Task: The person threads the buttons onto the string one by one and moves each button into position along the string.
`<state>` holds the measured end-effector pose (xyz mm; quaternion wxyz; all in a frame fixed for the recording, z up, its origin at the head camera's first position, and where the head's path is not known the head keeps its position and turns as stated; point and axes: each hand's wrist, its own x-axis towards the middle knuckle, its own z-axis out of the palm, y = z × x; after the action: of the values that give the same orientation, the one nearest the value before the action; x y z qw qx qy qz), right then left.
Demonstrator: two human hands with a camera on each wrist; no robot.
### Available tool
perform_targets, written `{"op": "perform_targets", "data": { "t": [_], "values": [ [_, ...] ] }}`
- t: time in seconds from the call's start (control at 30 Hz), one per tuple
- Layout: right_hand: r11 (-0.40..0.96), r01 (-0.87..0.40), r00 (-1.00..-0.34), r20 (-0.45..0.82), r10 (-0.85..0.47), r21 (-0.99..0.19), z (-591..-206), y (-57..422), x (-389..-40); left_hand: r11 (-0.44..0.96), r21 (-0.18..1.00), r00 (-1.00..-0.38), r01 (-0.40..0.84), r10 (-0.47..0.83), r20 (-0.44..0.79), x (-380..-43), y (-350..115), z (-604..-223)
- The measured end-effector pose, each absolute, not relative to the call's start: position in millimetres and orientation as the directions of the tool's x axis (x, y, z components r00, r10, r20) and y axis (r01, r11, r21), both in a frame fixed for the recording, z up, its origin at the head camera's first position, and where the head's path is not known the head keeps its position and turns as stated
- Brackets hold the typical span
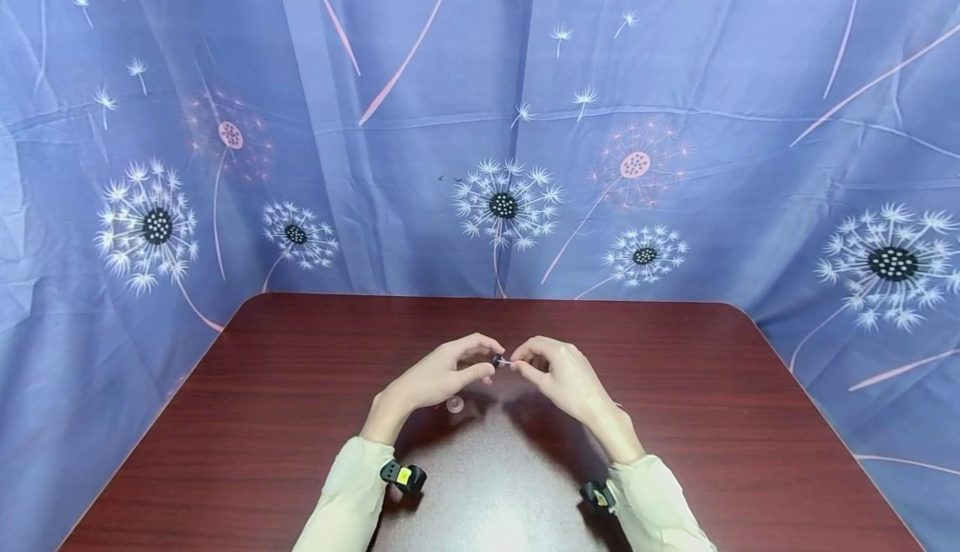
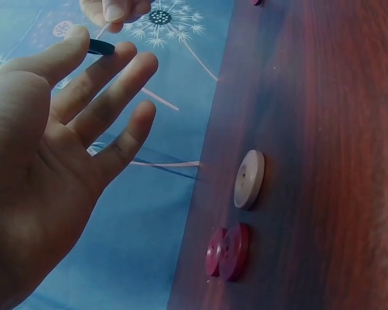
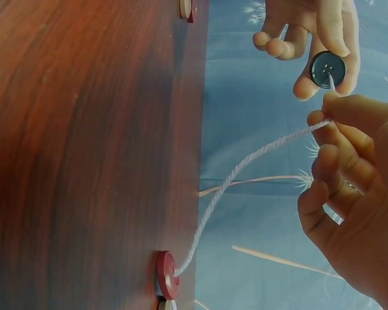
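Note:
Between thumb and index finger my left hand [image 1: 438, 375] pinches a black button [image 3: 328, 69] by its edge, its other fingers spread loosely. Opposite it, my right hand [image 1: 566, 378] grips a pale twisted string [image 3: 236, 169] between thumb and fingertips. A short end of the string reaches the button's face at one of its holes. From the right hand the string curves down to a red button [image 3: 169, 275] near the tabletop, seen in the right wrist view. Just below that red button, the edge of another button shows at the frame's bottom.
On the dark red wooden table [image 1: 300, 419], a beige button [image 2: 249, 179] stands out near two red buttons [image 2: 235, 252] in the left wrist view. A blue dandelion-print curtain [image 1: 420, 160] hangs behind and along both sides. Each wrist wears a black camera [image 1: 403, 477].

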<state>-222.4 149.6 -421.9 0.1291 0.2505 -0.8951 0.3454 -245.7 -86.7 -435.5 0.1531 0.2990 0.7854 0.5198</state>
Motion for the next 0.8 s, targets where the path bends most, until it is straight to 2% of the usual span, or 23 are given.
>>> {"op": "perform_targets", "data": {
  "t": [0.1, 0.5, 0.8],
  "values": [
    [0.64, -0.534, -0.844, 0.398, -0.36, -0.553, -421.5, 149.4, -222.0, 0.272, 0.919, -0.774, 0.284, 0.631, 0.052, -244.7, -86.4, -434.9],
    [0.637, -0.554, -0.83, 0.415, -0.372, -0.536, -422.9, 149.1, -222.3, 0.292, 0.905, -0.773, 0.311, 0.631, 0.062, -245.0, -83.9, -436.2],
    [0.628, -0.568, -0.821, 0.418, -0.388, -0.532, -424.7, 148.3, -223.0, 0.312, 0.877, -0.798, 0.364, 0.59, 0.121, -244.8, -81.6, -437.1]
  ]
}}
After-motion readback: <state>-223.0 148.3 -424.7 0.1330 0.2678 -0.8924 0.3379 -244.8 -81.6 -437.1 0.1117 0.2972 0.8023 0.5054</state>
